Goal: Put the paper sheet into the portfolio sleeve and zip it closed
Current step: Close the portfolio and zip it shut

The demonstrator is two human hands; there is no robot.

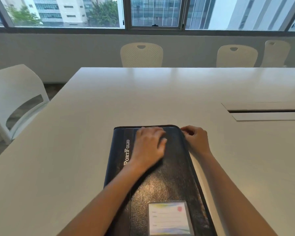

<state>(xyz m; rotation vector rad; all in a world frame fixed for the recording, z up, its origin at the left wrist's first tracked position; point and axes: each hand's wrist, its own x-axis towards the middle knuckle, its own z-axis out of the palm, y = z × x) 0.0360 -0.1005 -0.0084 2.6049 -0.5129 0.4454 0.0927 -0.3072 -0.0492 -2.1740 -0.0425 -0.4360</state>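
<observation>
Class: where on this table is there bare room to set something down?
Bare table lies left of the portfolio and between it and the far chairs. Crowded: portfolio's far right corner, with left hand, right hand, and the cable slot beyond.

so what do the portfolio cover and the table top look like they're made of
The portfolio cover looks like black leather or imitation leather: a fine pebbled grain with a soft shine, and I cannot tell which. The table top seems to be a smooth white laminate or painted board with a satin finish, showing faint window reflections.
</observation>
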